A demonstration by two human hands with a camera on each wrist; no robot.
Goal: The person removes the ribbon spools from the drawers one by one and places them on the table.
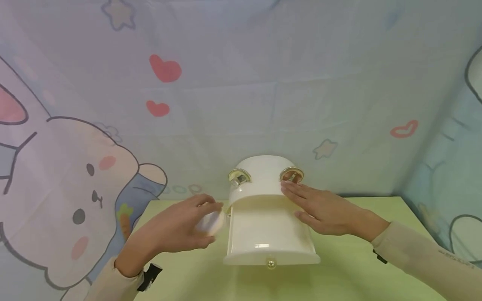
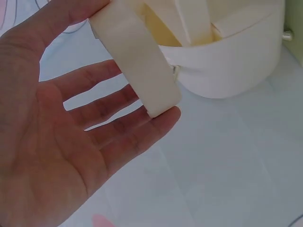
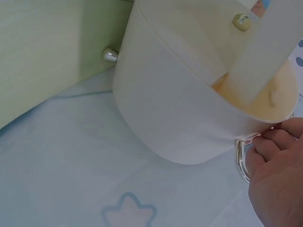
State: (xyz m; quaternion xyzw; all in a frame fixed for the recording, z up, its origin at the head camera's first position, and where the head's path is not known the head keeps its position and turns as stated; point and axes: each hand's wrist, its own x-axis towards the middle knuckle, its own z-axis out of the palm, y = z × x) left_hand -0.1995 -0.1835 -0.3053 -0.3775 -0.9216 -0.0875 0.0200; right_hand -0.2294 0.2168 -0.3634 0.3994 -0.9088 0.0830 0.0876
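Note:
A glossy white box (image 1: 264, 175) with a rounded back stands on the table, its drawer (image 1: 263, 234) pulled out toward me and a gold knob on the drawer front. My left hand (image 1: 180, 223) grips a flat, cream-white thing with a thick edge (image 2: 137, 61) between thumb and fingers, just left of the box; its exact kind I cannot tell. In the left wrist view it overlaps the box's side. Flat fingers of my right hand (image 1: 320, 207) lie over the box's right side, fingertips at the right gold-rimmed handle (image 1: 291, 174). Another such handle (image 1: 239, 177) sits on the left.
Pale green table (image 1: 361, 251) under the box, its back edge close to a patterned cloth (image 1: 233, 108) that hangs behind. The cloth also covers the right side. Small metal knobs (image 3: 111, 55) stick out from the box.

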